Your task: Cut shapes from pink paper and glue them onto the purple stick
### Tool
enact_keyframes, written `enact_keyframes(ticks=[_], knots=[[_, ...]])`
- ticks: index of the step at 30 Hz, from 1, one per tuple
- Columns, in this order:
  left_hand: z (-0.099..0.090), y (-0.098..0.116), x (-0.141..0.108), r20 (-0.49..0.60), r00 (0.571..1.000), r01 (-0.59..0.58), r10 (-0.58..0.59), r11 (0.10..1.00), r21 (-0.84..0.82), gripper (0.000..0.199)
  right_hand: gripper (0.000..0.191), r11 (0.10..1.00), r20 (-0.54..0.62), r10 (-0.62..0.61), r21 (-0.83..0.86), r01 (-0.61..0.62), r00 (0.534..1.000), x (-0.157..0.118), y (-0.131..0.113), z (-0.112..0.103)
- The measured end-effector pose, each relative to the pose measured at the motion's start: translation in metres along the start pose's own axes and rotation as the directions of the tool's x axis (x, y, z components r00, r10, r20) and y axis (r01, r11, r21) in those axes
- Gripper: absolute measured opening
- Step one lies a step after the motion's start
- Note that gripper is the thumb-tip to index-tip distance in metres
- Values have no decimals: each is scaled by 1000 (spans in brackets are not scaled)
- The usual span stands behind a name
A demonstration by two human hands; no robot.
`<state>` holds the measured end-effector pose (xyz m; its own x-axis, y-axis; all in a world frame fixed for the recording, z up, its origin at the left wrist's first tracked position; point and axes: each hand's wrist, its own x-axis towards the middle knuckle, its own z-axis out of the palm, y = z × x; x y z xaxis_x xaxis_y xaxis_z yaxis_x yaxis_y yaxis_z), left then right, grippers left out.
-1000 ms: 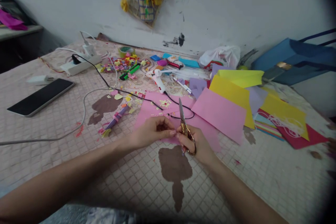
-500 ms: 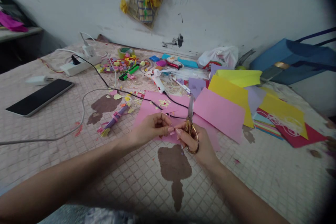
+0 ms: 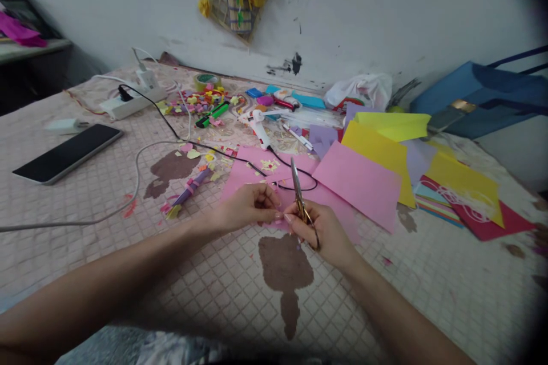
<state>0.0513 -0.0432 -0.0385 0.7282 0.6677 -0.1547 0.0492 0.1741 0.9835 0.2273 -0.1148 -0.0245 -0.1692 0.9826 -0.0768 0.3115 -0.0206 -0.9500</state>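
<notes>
My left hand (image 3: 256, 205) is closed in a pinch at the middle of the table, its fingertips meeting those of my right hand. A small pink paper piece seems to sit between them, mostly hidden. My right hand (image 3: 319, 228) is wrapped round the gold-handled scissors (image 3: 298, 182), whose blades look closed and point up and away. Below both hands lies a pink sheet (image 3: 246, 162). A second pink sheet (image 3: 358, 182) rests to the right, partly over a yellow sheet (image 3: 381, 148).
A white glue gun (image 3: 259, 128) lies beyond the hands, its black cable crossing the pink sheet. To the left are a phone (image 3: 68, 153), a power strip (image 3: 132, 102) and a purple paper roll (image 3: 188, 193). Paper scraps and a green cutter (image 3: 212, 114) lie farther back.
The scissors have tilted to the left in my right hand, their tips now farther left. My fingertips remain together, with the pink piece less visible between them.
</notes>
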Motion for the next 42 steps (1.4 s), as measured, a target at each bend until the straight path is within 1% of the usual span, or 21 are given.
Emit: enact_keyframes(ticks=[4,8,14,19,22,25,27,29,30,32,35,37,39,42], knots=[[0,2,-1,56,998,24,-24,1000,16,27,16,1000,28,-22,-4,22,999,0,-1,0],[-2,1,0,96,995,22,-20,1000,-19,26,17,1000,34,6,27,-6,999,0,-3,0],[-2,1,1,79,997,7,-2,998,-56,26,19,996,16,26,83,-27,1000,2,3,-2],[-2,0,1,64,998,6,-3,999,-52,24,17,999,8,20,28,-20,1000,2,1,-1],[-2,-1,1,59,998,13,-10,999,-44,24,13,1000,-29,-12,-21,11,1000,0,-2,1],[0,0,-1,68,998,9,-3,997,-80,23,13,998,-116,-37,-49,31,993,0,-3,3],[2,3,-2,51,999,5,1,994,-113,22,16,1000,-190,-16,-23,11,982,1,-1,2],[3,5,-2,17,1000,-1,3,990,-138,22,23,999,-222,31,46,-22,975,2,2,2],[3,6,-2,-1,1000,-8,8,989,-147,23,25,996,-209,54,84,-37,976,3,3,2],[3,5,-2,-26,999,-24,20,988,-150,23,27,988,-143,78,142,-57,987,3,5,2],[2,2,-1,-35,998,-49,46,992,-112,23,23,982,-47,98,168,-89,994,3,6,3],[1,0,0,-22,998,-66,64,996,-66,23,19,981,-50,107,167,-97,993,3,7,4],[1,0,0,-1,998,-71,70,997,-7,22,18,983,-80,101,162,-87,992,3,7,5],[3,2,0,6,999,-36,36,997,68,20,19,986,-105,92,151,-76,990,3,8,5]])
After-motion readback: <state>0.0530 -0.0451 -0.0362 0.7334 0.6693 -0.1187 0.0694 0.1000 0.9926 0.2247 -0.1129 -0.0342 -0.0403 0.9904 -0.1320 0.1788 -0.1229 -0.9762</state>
